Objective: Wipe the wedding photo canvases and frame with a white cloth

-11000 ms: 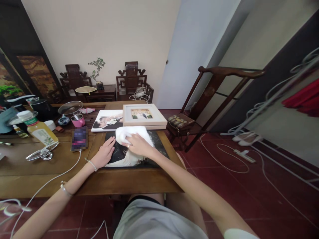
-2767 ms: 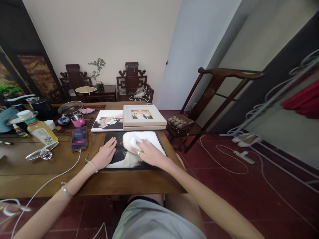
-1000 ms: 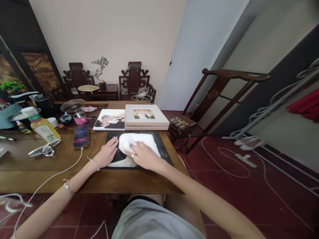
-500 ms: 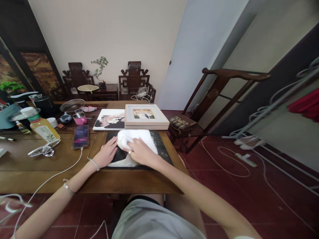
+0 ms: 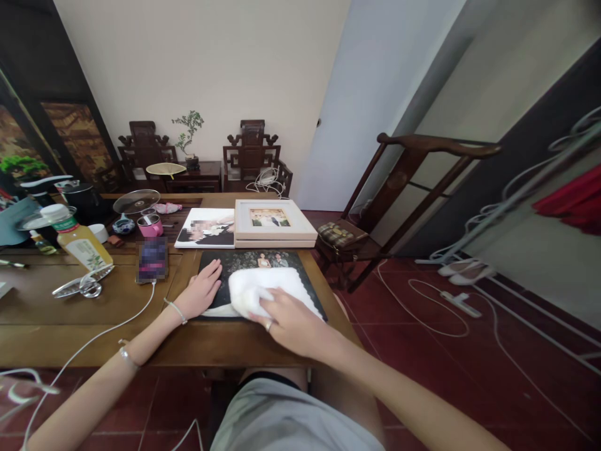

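A dark photo panel (image 5: 244,260) lies flat on the wooden table near its right front corner. Two figures show in its upper part. A fluffy white cloth (image 5: 286,282) covers much of its lower right area. My right hand (image 5: 286,316), a ring on one finger, is closed on a bunched part of this cloth and presses it to the panel. My left hand (image 5: 205,291) rests flat on the panel's left edge with fingers stretched out, apart from the cloth.
Behind the panel are stacked pale frames (image 5: 277,241) and a white-edged photo print (image 5: 204,228). To the left lie a phone (image 5: 153,260) with its white cable, a hair clip (image 5: 84,283), a bottle (image 5: 79,241) and a pink mug (image 5: 150,227). A wooden chair (image 5: 394,178) holds a plaid bag (image 5: 342,235).
My right hand has moved the white cloth toward me and to the right across the panel, uncovering the two pictured figures. My left hand has stayed at the left edge.
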A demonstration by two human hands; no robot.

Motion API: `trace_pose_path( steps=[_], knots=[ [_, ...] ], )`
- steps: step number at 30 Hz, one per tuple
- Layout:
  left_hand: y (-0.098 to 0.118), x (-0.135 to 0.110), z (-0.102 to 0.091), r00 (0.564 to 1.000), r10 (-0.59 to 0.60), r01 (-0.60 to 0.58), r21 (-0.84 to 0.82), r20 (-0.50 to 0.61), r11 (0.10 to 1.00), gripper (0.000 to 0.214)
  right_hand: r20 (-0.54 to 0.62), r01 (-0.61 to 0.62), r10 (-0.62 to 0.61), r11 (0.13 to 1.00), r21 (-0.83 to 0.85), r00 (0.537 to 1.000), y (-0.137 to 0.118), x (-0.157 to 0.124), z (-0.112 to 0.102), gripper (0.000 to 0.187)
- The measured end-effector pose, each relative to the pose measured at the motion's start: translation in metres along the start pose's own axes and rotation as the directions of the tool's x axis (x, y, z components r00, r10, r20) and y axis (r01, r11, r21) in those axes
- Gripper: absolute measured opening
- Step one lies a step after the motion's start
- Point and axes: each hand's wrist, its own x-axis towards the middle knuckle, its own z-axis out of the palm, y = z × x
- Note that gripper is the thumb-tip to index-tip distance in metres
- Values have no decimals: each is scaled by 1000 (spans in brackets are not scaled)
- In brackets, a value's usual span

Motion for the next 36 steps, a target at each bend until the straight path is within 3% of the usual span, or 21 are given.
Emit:
trace_pose_path(
  steps=[5, 9, 11, 13, 17, 20, 23, 27, 30, 33, 36],
  knots=[
    [-1, 0, 2, 1000, -1, 0, -36, -25, 999, 49, -65, -230, 222, 962, -146, 973, 30, 36, -6, 33],
    [0, 4, -4, 990, -19, -3, -155, -141, 988, 51, -86, -258, 245, 945, -201, 966, 27, 64, 0, 33],
    [1, 6, -9, 961, -87, 15, -266, -261, 964, 51, -83, -194, 181, 962, -194, 980, 16, 73, 5, 31],
    [2, 7, -15, 921, -195, 46, -404, -338, 914, 51, -60, -56, 46, 984, -168, 997, 3, 77, 10, 31],
    [2, 8, -20, 888, -317, 60, -599, -333, 799, 51, 36, 223, -220, 970, -98, 975, -22, 70, 14, 27],
    [3, 8, -20, 891, -309, 26, -641, -333, 767, 51, 108, 292, -284, 954, -66, 953, -30, 52, 13, 22],
    [7, 7, -20, 901, -281, 32, -595, -331, 803, 51, 107, 290, -289, 957, -2, 951, -28, 28, 12, 22],
    [13, 4, -16, 945, -147, 11, -419, -293, 908, 45, 30, 193, -195, 979, 58, 980, -12, 3, 7, 28],
    [13, 3, -11, 962, -53, -22, -268, -269, 963, 42, 31, 31, -32, 999, 36, 999, 6, -2, 0, 35],
    [10, 3, -8, 969, -2, -45, -184, -249, 982, 40, -12, -136, 137, 988, 67, 990, 24, 7, -6, 39],
    [9, 3, -6, 975, 31, -65, -150, -222, 986, 39, -89, -200, 219, 963, 182, 972, 38, 28, -8, 40]
  ],
)
